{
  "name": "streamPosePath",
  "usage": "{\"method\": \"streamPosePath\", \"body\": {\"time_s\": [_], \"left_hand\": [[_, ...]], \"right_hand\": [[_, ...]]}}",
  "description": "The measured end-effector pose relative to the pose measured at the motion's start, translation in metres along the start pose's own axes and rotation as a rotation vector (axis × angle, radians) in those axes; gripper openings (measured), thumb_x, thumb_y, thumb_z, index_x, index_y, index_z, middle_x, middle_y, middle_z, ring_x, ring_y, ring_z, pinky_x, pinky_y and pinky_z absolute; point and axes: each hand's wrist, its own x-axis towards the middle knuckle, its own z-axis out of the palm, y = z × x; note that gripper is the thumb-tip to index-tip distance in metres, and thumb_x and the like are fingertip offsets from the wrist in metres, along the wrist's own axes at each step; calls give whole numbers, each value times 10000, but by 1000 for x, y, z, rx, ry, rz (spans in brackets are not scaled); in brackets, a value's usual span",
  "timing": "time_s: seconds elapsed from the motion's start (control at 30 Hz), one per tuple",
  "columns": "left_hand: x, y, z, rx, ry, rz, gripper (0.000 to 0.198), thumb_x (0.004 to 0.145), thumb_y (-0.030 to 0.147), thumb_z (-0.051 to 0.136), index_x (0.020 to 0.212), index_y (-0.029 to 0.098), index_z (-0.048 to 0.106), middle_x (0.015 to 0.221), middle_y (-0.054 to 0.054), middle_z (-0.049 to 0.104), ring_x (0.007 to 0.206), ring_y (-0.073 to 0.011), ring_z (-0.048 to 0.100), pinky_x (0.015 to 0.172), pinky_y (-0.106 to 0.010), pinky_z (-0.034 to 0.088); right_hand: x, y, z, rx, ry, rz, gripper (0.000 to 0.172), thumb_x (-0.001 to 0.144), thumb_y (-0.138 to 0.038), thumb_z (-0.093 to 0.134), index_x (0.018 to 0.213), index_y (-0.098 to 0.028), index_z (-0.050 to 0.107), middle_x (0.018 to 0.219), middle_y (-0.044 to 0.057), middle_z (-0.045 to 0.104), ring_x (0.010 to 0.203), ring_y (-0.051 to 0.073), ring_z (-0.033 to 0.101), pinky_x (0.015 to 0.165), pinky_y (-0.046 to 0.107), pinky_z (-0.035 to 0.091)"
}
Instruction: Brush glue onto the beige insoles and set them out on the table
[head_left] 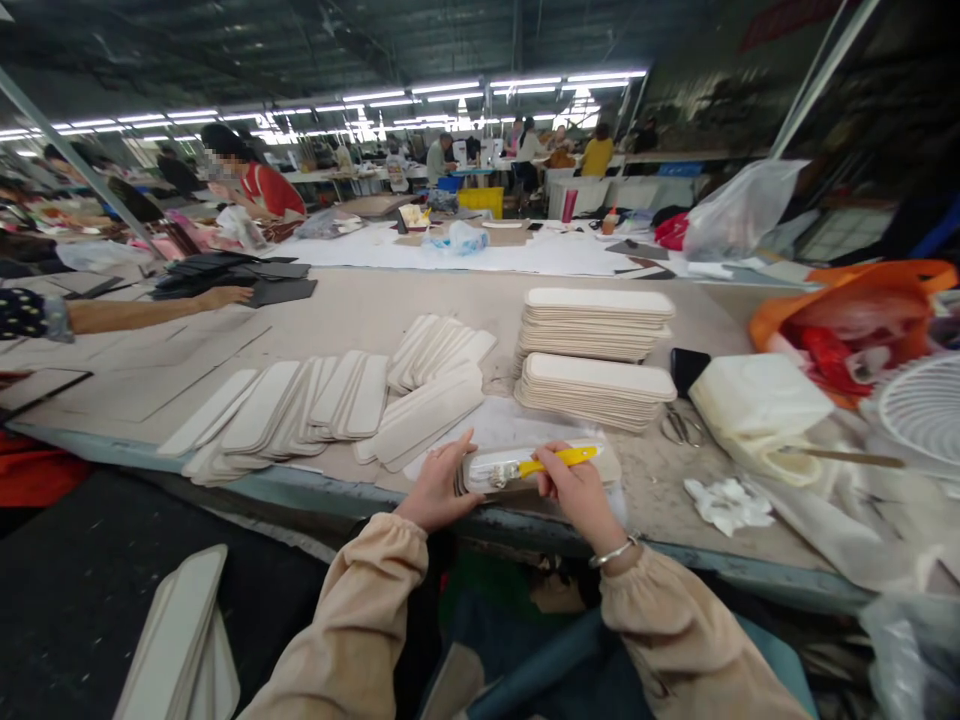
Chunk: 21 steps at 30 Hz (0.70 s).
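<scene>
My right hand (576, 487) grips a yellow-handled brush (561, 460). The brush's metal end and pale tip rest over a long white panel (487, 466) with rounded corners, which lies at the table's near edge and looks wet and shiny. Around the left end of this panel my left hand (442, 484) is closed, thumb at the near side and fingers at the far side. Behind the hands stand two neat stacks of similar panels, a nearer stack (596, 390) and a farther stack (596, 322). Fanned-out panels (277, 415) spread to the left.
To the right are a white plastic container (761, 395) with a stick, scissors (682, 428), a black phone-like object (688, 372), crumpled tissue (727, 505) and an orange bag (855, 300). A co-worker's hand (225, 297) reaches dark sheets at left. More panels (176, 640) lie lower left.
</scene>
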Motion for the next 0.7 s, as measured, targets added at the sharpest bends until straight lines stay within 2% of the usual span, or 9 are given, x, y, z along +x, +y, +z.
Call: {"method": "streamPosePath", "body": {"time_s": [0.13,0.27,0.47,0.7], "left_hand": [[0,-1,0,4,-8,10,936,703,250,712,1519,186,259,1335,-117,580,1263,-307,497,1102,-495,354],[0,-1,0,12,7,20,931,708,248,704,1522,205,254,1314,-108,593,1263,-307,503,1101,-500,359],[2,-1,0,45,-8,7,902,728,267,685,1515,178,254,1327,-111,586,1284,-309,490,1109,-502,356],[2,-3,1,36,8,19,884,736,274,675,1510,173,261,1309,-113,596,1266,-303,509,1108,-502,360]], "right_hand": [[0,-4,-26,-68,65,2,320,825,-531,545,756,-221,583,456,-38,511,475,157,476,509,278,343],[-2,-10,-54,-195,130,-62,306,838,-488,514,686,-230,576,447,-36,507,496,169,498,580,298,384],[-4,-13,-90,-359,265,-116,433,874,-436,485,494,-230,514,569,12,593,640,187,577,758,322,421],[-7,-14,-120,-486,357,-109,331,879,-393,478,610,-221,568,547,5,588,598,185,577,659,308,407]]}}
